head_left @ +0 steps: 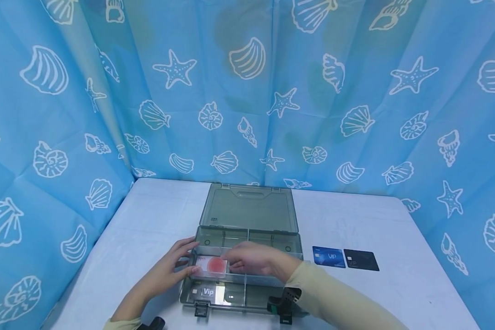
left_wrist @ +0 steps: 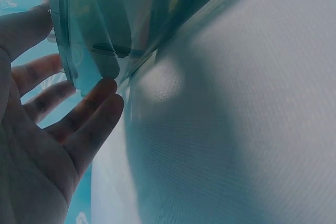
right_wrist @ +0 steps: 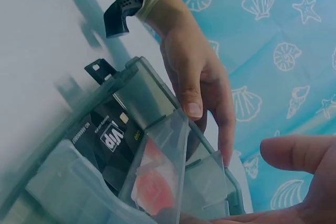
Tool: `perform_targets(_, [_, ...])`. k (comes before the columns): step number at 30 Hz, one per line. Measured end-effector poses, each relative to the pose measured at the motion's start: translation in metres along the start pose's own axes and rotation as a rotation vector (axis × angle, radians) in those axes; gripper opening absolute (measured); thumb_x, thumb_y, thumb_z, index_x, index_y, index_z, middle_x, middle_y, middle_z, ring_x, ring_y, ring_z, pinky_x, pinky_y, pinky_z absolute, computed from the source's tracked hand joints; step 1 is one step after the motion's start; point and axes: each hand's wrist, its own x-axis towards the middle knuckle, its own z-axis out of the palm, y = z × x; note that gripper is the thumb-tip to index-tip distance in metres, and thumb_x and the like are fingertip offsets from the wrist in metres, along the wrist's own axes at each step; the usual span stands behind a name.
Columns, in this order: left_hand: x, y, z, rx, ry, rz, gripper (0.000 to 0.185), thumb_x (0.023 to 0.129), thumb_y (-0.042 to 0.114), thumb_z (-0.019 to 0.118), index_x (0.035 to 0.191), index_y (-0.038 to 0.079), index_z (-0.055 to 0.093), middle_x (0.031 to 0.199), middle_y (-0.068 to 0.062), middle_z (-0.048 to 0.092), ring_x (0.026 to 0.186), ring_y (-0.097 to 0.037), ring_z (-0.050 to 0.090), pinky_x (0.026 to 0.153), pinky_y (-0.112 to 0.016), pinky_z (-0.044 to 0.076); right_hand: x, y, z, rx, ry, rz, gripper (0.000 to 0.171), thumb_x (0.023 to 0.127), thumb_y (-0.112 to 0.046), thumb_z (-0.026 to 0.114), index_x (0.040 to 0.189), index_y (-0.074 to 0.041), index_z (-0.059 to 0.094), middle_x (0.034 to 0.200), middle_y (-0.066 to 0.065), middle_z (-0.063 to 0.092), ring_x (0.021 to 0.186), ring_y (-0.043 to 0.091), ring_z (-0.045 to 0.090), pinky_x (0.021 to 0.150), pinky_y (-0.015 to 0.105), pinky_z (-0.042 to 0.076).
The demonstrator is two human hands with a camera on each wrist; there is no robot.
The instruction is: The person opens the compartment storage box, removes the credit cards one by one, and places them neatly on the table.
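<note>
A clear grey-green compartment box (head_left: 247,308) lies with its lid (head_left: 251,213) folded back. My left hand (head_left: 177,263) grips its left side wall, thumb over the rim and fingers against the outside. Inside the middle-left compartment is a white card with a red circle (head_left: 214,266), standing behind a clear divider (right_wrist: 181,166) in the right wrist view. Just right of this card, my right hand (head_left: 253,259) reaches into the box, its thumb raised free in the right wrist view; its fingertips are partly hidden. A black Vip card (right_wrist: 111,140) lies in the front-left compartment.
Right of the box, a blue VIP card (head_left: 329,256) and a black VIP card (head_left: 361,260) lie side by side on the white table (head_left: 165,206). Latches (head_left: 201,309) project from the box's front. A blue shell-patterned curtain (head_left: 247,105) encloses the table.
</note>
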Motion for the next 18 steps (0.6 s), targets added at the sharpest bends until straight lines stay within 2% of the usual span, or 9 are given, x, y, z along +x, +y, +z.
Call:
perform_targets(7, [0.001,0.0,0.0,0.005,0.004,-0.01,0.07,0.092,0.035,0.077,0.152,0.015,0.047,0.16,-0.013,0.034,0.129,-0.042,0.055,0.106,-0.056,0.051,0.005,-0.001,0.003,0.009,0.01,0.032,0.064,0.099,-0.017,0.061,0.145,0.019,0.035,0.144,0.034,0.046,0.137,0.046,0.045,0.118,0.052,0.039])
perform_targets(15, [0.0,0.0,0.0,-0.008,-0.004,-0.021,0.069,0.092,0.034,0.077,0.152,0.016,0.047,0.161,-0.012,0.033,0.129,-0.042,0.055,0.105,-0.056,0.052,0.01,0.001,0.004,0.034,0.015,0.019,0.053,0.098,-0.016,0.06,0.136,0.018,0.046,0.133,0.031,0.054,0.13,0.043,0.053,0.116,0.046,0.044])
perform_targets(18, [0.0,0.0,0.0,-0.006,-0.005,-0.025,0.069,0.092,0.035,0.076,0.152,0.017,0.047,0.161,-0.012,0.033,0.129,-0.043,0.055,0.104,-0.056,0.053,0.011,0.004,0.004,0.034,0.019,0.011,0.053,0.097,-0.016,0.06,0.135,0.018,0.047,0.133,0.031,0.054,0.13,0.043,0.053,0.115,0.046,0.045])
